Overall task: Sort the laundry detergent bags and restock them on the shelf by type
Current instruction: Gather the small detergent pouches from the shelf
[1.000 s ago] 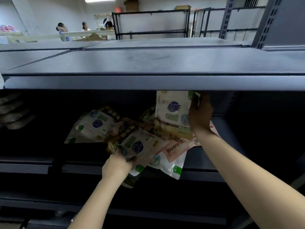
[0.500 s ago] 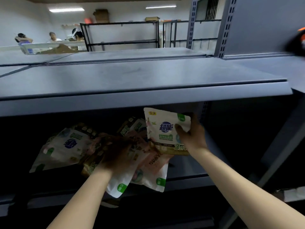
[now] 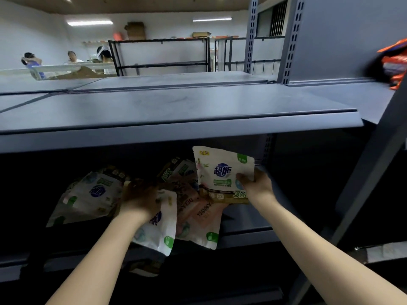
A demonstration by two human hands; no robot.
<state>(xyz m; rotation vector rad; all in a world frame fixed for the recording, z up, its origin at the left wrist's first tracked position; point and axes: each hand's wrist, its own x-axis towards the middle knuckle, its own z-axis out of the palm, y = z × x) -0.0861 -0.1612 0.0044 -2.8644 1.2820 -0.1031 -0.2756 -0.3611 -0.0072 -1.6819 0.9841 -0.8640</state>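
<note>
Right hand (image 3: 256, 186) pinches a white detergent bag (image 3: 222, 175) by its right edge, thumb on the front, holding it upright above the jumbled pile (image 3: 154, 201) on the lower shelf (image 3: 246, 227). A second ago that bag was higher, its top tucked behind the lip of the upper shelf (image 3: 176, 106); now it sits lower and fully in view, and the view has swung right. Looks pulled out for sorting, not yet placed anywhere.

Left hand (image 3: 141, 199) is in shadow on the pile, fingers curled on a white bag (image 3: 160, 223) that hangs over the shelf edge; earlier it was on a bag in the same spot. Exact hold is hard to see.

Labels: held bag shows a blue round logo with "超能", a green badge top right, a green strip below the logo, a gold band at the bottom with "3合". Pink bags (image 3: 198, 214) in the pile carry writing too blurred to read. Another white bag with the blue logo (image 3: 92, 194) lies left, tilted.

Orange packs (image 3: 394, 62) on the far right of the upper shelf. Pile is mixed, so sorting appears at an early stage.
</note>
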